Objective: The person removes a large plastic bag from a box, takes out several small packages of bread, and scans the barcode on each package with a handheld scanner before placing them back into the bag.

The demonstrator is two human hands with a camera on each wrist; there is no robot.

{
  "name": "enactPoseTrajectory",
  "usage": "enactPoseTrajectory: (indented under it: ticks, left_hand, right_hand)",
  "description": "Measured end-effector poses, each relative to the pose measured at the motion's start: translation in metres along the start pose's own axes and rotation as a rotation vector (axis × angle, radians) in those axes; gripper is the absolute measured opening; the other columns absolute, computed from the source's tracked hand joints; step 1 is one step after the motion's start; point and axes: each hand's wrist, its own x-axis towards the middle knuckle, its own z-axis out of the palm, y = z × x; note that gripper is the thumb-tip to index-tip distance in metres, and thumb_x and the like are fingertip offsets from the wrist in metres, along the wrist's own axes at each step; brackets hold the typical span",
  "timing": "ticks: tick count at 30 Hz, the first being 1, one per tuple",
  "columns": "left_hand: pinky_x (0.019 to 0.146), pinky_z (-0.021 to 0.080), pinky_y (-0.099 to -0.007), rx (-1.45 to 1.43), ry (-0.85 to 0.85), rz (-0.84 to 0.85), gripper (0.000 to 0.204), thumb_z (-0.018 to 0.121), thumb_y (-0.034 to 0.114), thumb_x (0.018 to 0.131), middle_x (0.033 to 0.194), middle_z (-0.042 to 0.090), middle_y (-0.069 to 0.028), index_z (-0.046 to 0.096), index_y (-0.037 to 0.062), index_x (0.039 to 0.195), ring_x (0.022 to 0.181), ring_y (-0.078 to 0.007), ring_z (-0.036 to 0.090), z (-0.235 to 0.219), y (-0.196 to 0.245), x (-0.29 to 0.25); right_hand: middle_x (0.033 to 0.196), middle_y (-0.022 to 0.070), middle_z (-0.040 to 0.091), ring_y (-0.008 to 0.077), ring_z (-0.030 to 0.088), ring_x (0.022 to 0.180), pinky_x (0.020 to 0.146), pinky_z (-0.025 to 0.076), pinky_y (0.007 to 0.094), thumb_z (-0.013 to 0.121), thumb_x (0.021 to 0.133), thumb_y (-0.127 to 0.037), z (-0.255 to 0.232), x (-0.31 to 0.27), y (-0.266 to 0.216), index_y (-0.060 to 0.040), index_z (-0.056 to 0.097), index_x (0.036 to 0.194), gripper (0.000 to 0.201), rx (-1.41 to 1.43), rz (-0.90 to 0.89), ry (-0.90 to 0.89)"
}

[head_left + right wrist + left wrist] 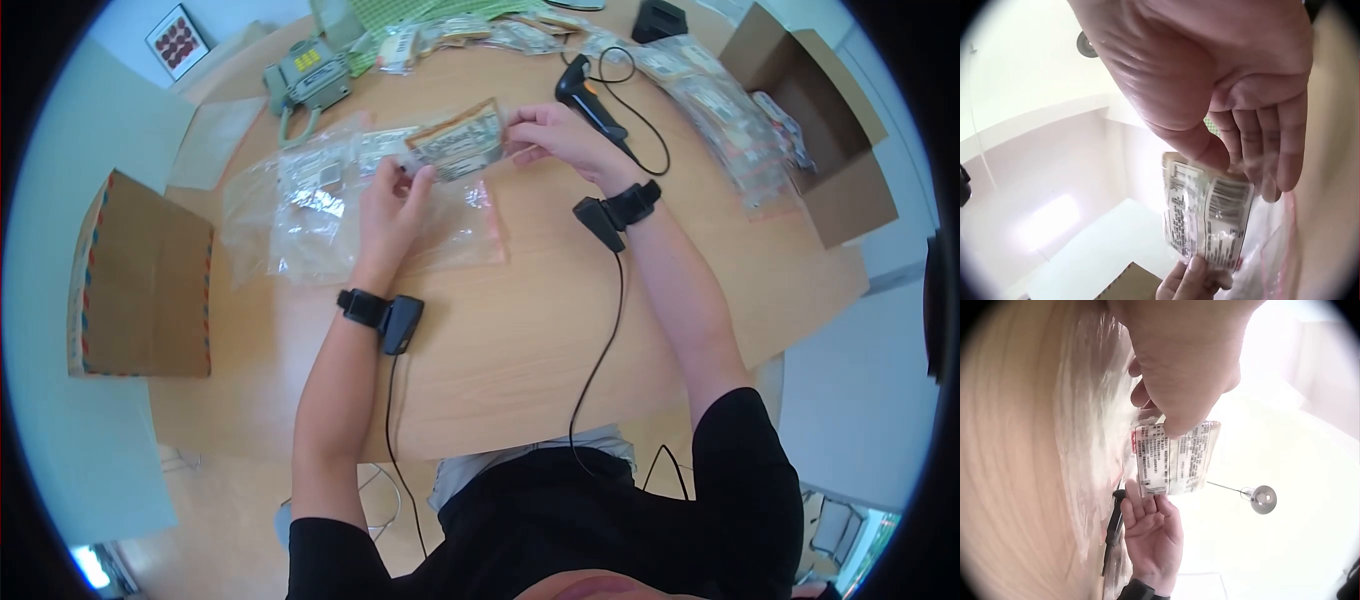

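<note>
A flat clear packet with printed labels [455,142] is held up between both hands over the table. My left hand [392,215] pinches its left end between thumb and fingers. At the opposite end, my right hand [565,140] pinches the edge with thumb and fingertips. The right wrist view shows a barcode on the packet [1207,212], with the left fingers at its lower end. In the left wrist view the packet [1172,459] shows lines of small print. Beneath the hands lie large clear plastic bags [320,215].
A black scanner [590,97] with a cable lies beyond the right hand. An open carton [840,130] stands at the right, a brown box [150,280] at the left. A telephone [310,78] and more packets [460,32] lie at the back; bagged packets [725,120] lie beside the carton.
</note>
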Motion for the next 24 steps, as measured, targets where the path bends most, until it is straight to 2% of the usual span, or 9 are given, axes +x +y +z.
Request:
enactPoseTrajectory:
  ticks: [2, 5, 6, 9, 10, 13, 19, 21, 24]
  left_hand:
    - [0.066, 0.049, -0.0316, -0.112, 0.041, 0.015, 0.033, 0.075, 0.027, 0.101, 0.081, 0.068, -0.0090, 0.059, -0.0016, 0.101, 0.069, -0.0169, 0.060, 0.004, -0.006, 0.001]
    - [0.064, 0.048, -0.0290, -0.145, 0.027, -0.039, 0.029, 0.073, 0.024, 0.103, 0.080, 0.066, -0.0062, 0.059, -0.0017, 0.104, 0.070, -0.0114, 0.058, 0.001, -0.003, 0.000]
    - [0.064, 0.047, -0.0285, -0.147, 0.018, -0.065, 0.029, 0.072, 0.024, 0.104, 0.080, 0.066, -0.0055, 0.059, -0.0019, 0.106, 0.071, -0.0104, 0.058, 0.001, -0.004, 0.000]
    - [0.063, 0.045, -0.0274, -0.177, 0.001, -0.134, 0.029, 0.070, 0.023, 0.106, 0.080, 0.066, -0.0041, 0.059, -0.0028, 0.113, 0.071, -0.0082, 0.056, 0.000, -0.006, 0.001]
    - [0.062, 0.045, -0.0273, -0.208, -0.002, -0.149, 0.029, 0.069, 0.023, 0.106, 0.080, 0.066, -0.0040, 0.060, -0.0031, 0.116, 0.071, -0.0080, 0.056, 0.000, -0.003, 0.001]
    - [0.062, 0.044, -0.0272, -0.208, -0.012, -0.176, 0.032, 0.067, 0.022, 0.108, 0.079, 0.066, -0.0035, 0.059, -0.0041, 0.123, 0.070, -0.0074, 0.056, -0.002, 0.003, 0.001]
    - [0.061, 0.043, -0.0272, -0.230, -0.012, -0.165, 0.033, 0.064, 0.022, 0.109, 0.077, 0.065, -0.0028, 0.059, -0.0045, 0.127, 0.070, -0.0075, 0.056, -0.001, 0.001, 0.001]
    - [0.061, 0.043, -0.0272, -0.233, -0.013, -0.171, 0.033, 0.063, 0.022, 0.109, 0.077, 0.064, -0.0025, 0.058, -0.0043, 0.128, 0.070, -0.0076, 0.055, -0.001, -0.002, 0.001]
    - [0.062, 0.043, -0.0270, -0.259, -0.016, -0.184, 0.031, 0.061, 0.020, 0.109, 0.079, 0.065, -0.0024, 0.058, -0.0040, 0.128, 0.072, -0.0074, 0.056, -0.001, -0.005, 0.001]
  right_hand:
    - [0.115, 0.0075, 0.075, 0.0150, 0.072, 0.103, 0.092, 0.059, 0.0305, 0.070, 0.102, -0.021, -0.010, -0.001, -0.004, -0.0005, 0.069, 0.128, 0.034, -0.092, -0.077, 0.112]
    - [0.119, 0.0077, 0.076, 0.0155, 0.073, 0.104, 0.091, 0.059, 0.0296, 0.078, 0.096, -0.024, -0.048, 0.008, 0.007, 0.0019, 0.068, 0.131, 0.045, -0.517, -0.267, 0.416]
    - [0.130, 0.0122, 0.073, 0.0220, 0.071, 0.115, 0.098, 0.057, 0.0344, 0.086, 0.088, -0.028, -0.063, 0.009, 0.009, 0.0031, 0.064, 0.138, 0.063, -0.608, -0.214, 0.495]
    - [0.129, 0.0184, 0.071, 0.0325, 0.067, 0.124, 0.105, 0.053, 0.0394, 0.087, 0.083, -0.028, -0.084, 0.002, 0.024, -0.0004, 0.064, 0.137, 0.064, -0.858, -0.379, 0.715]
    - [0.139, 0.0213, 0.066, 0.0387, 0.060, 0.133, 0.112, 0.048, 0.0428, 0.088, 0.081, -0.028, -0.098, 0.006, 0.036, -0.0017, 0.059, 0.144, 0.074, -0.902, -0.331, 0.675]
    - [0.145, 0.0178, 0.064, 0.0325, 0.058, 0.138, 0.116, 0.046, 0.0413, 0.088, 0.082, -0.027, -0.099, 0.001, 0.046, -0.0016, 0.052, 0.153, 0.083, -0.884, -0.167, 0.642]
    - [0.143, 0.0208, 0.064, 0.0325, 0.065, 0.127, 0.107, 0.052, 0.0391, 0.083, 0.081, -0.018, -0.102, -0.001, 0.048, -0.0034, 0.052, 0.154, 0.080, -0.889, -0.190, 0.530]
    - [0.141, 0.0197, 0.065, 0.0269, 0.068, 0.121, 0.102, 0.054, 0.0360, 0.080, 0.083, -0.015, -0.097, -0.004, 0.037, -0.0047, 0.051, 0.156, 0.079, -0.697, -0.096, 0.491]
    - [0.138, 0.0128, 0.067, 0.0131, 0.065, 0.113, 0.096, 0.052, 0.0275, 0.075, 0.085, -0.013, -0.084, -0.006, 0.015, -0.0100, 0.050, 0.159, 0.078, -0.496, -0.095, 0.391]
